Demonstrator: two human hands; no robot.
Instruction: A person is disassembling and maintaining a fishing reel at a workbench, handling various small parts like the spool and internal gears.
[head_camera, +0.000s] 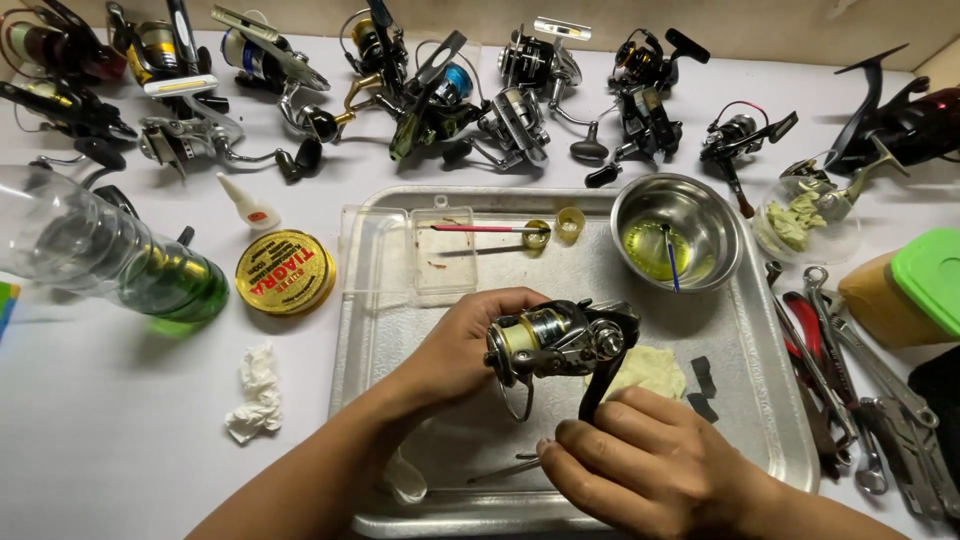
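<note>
Head view: left hand (462, 350) clamps a silver-and-black spinning fishing reel (560, 340) steady above the metal tray's (360, 400) middle, while right hand (640, 465) pinches its black crank handle (598, 385), fingers closed around it

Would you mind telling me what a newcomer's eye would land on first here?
First, the two hands over the metal tray: the left hand grips a spinning reel while the right hand holds its handle. Behind them, a row of fishing reels lines the table's far edge, and a steel bowl of yellowish liquid sits in the tray's far right corner.
</note>
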